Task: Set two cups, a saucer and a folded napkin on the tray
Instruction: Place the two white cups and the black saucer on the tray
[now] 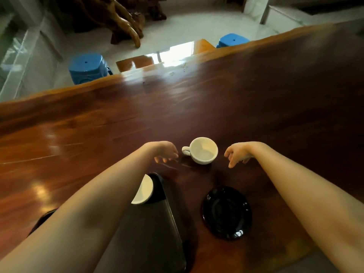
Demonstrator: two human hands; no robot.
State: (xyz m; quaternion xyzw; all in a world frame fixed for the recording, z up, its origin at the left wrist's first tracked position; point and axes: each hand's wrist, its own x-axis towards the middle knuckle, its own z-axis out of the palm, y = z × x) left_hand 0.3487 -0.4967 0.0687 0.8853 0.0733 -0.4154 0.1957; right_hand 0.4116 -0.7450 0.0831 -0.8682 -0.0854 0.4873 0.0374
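A white cup [203, 150] stands upright on the wooden table, its handle pointing left. My left hand [164, 151] hovers just left of that handle, fingers apart and holding nothing. My right hand [237, 153] hangs a short way right of the cup, also with fingers spread and nothing in it. A dark tray [157, 229] lies near me, partly under my left forearm. A second white cup [144, 191] sits in the tray's far corner, half hidden by the arm. A glossy black saucer [227, 212] rests on the table right of the tray. No napkin shows.
The long polished wooden table [197, 107] stretches far ahead and to both sides. Beyond its far edge stand two blue stools [87, 67] [232, 40] and a carved wooden root piece [122, 22] on a pale floor.
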